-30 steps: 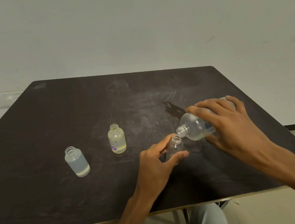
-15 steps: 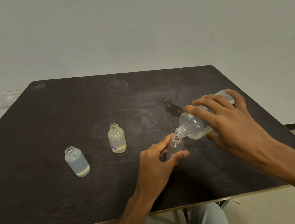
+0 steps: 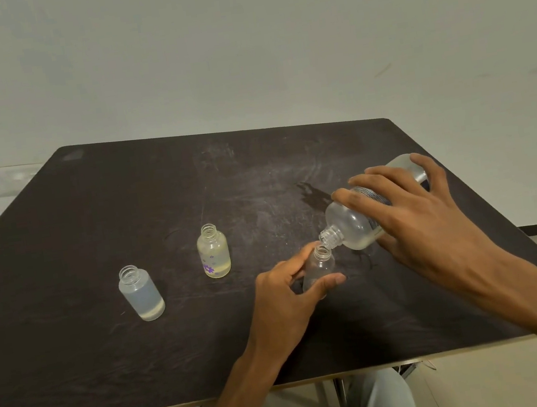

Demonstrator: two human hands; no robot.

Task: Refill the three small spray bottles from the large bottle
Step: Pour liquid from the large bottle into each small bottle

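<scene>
large bottle (image 3: 353,226) gripped by right hand (image 3: 425,226), three small bottles, left hand (image 3: 284,301) pinching one (image 3: 317,269)

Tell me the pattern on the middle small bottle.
Purple flowers on the yellowish middle bottle, head view.

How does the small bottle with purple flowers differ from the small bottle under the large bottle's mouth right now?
The flowered bottle stands free on the table; the clear small bottle is held by the left hand. The flowered one has a yellowish tint and purple print; the held one is plain and clear. The flowered one stands upright, away from the large bottle, which the right hand tilts over the held one's neck. Both are uncapped.
</scene>
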